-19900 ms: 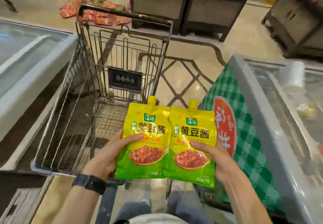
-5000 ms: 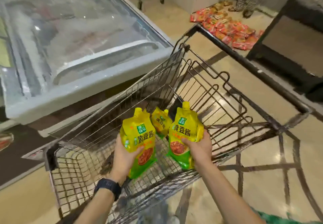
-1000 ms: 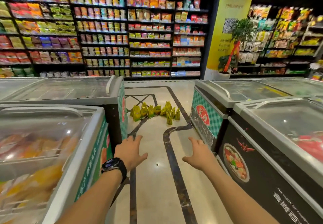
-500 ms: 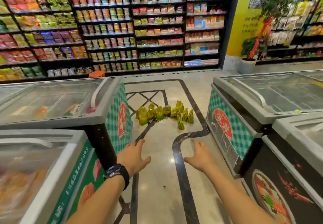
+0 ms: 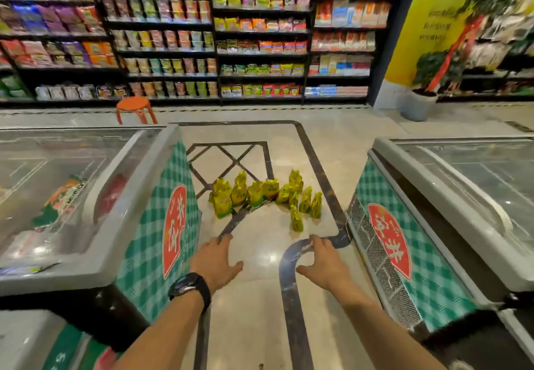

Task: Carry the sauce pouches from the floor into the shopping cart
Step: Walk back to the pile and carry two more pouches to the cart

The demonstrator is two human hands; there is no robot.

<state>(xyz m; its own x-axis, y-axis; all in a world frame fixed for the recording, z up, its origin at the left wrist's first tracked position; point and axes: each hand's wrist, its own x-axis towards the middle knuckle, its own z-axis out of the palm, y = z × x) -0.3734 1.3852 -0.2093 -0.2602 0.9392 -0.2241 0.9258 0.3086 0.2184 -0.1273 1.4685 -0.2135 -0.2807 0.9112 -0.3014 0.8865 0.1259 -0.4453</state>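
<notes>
**A shop floor with yellow pouches on it**

From the head camera, the shiny tan floor [image 5: 260, 326] of a shop runs ahead, with dark lines drawn on it. Far back stand tall dark shelves [image 5: 260, 37] full of bright packets. An orange stool [image 5: 135, 108] stands in front of them. To the right, a potted plant [image 5: 422, 80] stands by a yellow wall [image 5: 416, 37].

A big freezer with a glass lid [image 5: 86, 196] is on the left, and another freezer [image 5: 448, 210] is on the right. Both have green check ends with a red oval sign.

The sauce pouches [image 5: 260, 196] stand in a bunch on the floor between the two freezers. They are yellow and green. One small pouch stands a bit apart at the front right.

Both arms reach out over the floor, well short of the pouches. The left hand [image 5: 215, 262] is palm down, fingers spread, and holds nothing. A black watch [image 5: 189, 287] is on that wrist. The right hand [image 5: 323, 265] is palm down too, fingers loose and a little bent, and holds nothing.
</notes>
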